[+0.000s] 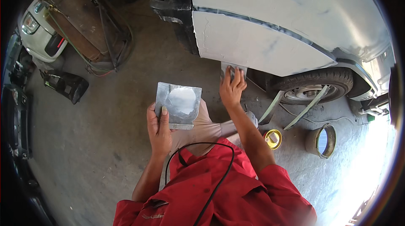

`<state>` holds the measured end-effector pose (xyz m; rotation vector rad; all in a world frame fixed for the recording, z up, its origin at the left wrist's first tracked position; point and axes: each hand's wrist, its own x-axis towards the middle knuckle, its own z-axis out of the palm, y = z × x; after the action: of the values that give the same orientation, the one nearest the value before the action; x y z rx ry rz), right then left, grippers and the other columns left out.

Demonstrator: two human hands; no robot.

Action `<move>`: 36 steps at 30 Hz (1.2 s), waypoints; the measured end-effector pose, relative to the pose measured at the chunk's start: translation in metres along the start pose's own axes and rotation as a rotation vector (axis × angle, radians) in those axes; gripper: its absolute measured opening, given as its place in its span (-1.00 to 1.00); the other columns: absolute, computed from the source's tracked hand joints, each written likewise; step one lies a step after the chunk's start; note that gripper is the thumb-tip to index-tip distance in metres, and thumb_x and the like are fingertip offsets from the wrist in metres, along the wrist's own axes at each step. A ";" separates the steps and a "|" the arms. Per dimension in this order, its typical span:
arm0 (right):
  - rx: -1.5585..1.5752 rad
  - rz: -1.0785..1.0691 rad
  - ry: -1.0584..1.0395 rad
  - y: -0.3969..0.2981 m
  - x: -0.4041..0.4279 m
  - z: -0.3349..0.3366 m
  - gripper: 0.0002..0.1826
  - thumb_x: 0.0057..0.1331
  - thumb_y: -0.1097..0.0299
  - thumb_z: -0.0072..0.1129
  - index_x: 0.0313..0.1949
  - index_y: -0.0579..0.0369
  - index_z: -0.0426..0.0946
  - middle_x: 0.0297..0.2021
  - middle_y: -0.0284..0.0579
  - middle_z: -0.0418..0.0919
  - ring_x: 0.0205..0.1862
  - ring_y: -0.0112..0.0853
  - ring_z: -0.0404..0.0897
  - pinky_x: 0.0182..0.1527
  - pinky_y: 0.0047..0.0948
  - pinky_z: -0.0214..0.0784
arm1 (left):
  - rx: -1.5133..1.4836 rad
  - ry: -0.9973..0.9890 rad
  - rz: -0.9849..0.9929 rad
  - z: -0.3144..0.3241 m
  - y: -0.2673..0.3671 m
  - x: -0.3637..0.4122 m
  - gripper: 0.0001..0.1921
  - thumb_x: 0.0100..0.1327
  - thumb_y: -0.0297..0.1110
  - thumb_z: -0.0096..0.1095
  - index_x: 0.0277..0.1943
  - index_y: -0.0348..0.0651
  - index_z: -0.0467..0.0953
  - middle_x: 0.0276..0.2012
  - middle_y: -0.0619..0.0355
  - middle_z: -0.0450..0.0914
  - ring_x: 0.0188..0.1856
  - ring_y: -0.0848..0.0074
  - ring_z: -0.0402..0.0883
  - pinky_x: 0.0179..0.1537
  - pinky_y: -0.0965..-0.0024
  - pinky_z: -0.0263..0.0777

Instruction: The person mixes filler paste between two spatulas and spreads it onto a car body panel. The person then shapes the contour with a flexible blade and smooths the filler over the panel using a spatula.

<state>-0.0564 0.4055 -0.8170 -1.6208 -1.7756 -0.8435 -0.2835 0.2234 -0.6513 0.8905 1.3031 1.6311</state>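
My left hand (160, 131) holds a grey metal plate (164, 102) by its lower left edge. A smooth patch of whitish body filler (183, 100) lies on the plate's face. Farther forward and to the right, the fingers of my right hand (232, 88) are spread on a thin, flat grey spreader (224, 67) at the lower edge of a vehicle's body panel (234, 40). Whether the spreader touches the panel is hard to tell. The panel is coated pale, with darker smudges and a dark blue-grey strip (246, 18) running along it.
A wheel (311, 88) stands right of the panel, near two pale green-edged strips (272, 107). A yellow-rimmed tin (273, 139) and a bucket (320, 141) are on the floor at right. Gas cylinders (76, 14) on a frame, a black plastic part (65, 83) and a white car (39, 33) are at left.
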 end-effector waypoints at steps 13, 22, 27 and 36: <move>1.797 0.143 -0.699 0.033 0.098 -0.207 -0.32 0.08 0.47 -0.10 0.21 0.46 0.62 0.27 0.29 0.63 0.40 0.06 0.54 0.48 -0.15 0.28 | 0.212 -0.270 0.187 0.029 0.013 -0.002 -0.72 0.68 -0.39 0.05 0.33 -0.25 0.43 0.00 0.27 0.51 -0.03 0.70 0.39 0.08 0.56 0.34; 1.967 1.021 -0.632 0.060 0.081 -0.220 -0.40 0.46 0.18 -0.22 0.37 0.17 0.51 0.19 0.00 0.67 0.14 -0.12 0.69 0.05 -0.09 0.61 | 0.306 -0.167 0.386 0.019 0.025 0.016 -0.70 0.69 -0.43 -0.02 0.36 -0.26 0.38 -0.04 0.15 0.59 -0.06 0.60 0.49 0.05 0.49 0.40; 2.533 1.319 -0.874 0.026 0.068 -0.236 -0.46 0.52 0.04 -0.16 0.28 0.12 0.50 0.08 -0.02 0.69 0.04 -0.10 0.71 -0.19 -0.01 0.64 | 0.728 -0.291 0.705 0.028 0.038 0.009 -0.67 0.63 -0.46 0.01 0.36 -0.26 0.38 0.01 -0.02 0.71 -0.15 0.24 0.74 -0.10 0.21 0.61; 2.571 1.260 -0.751 0.033 0.073 -0.231 -0.42 0.45 0.01 -0.12 0.28 0.08 0.54 0.13 -0.05 0.69 0.04 -0.13 0.69 -0.19 -0.17 0.53 | 0.957 -0.548 0.549 0.001 0.018 0.009 -0.61 0.54 -0.44 0.11 0.37 -0.24 0.40 -0.05 -0.20 0.72 -0.12 -0.12 0.75 -0.19 0.01 0.62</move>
<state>-0.0294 0.2736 -0.6130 -0.3951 -0.3603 1.9807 -0.2889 0.2304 -0.6328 2.2433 1.4847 0.9055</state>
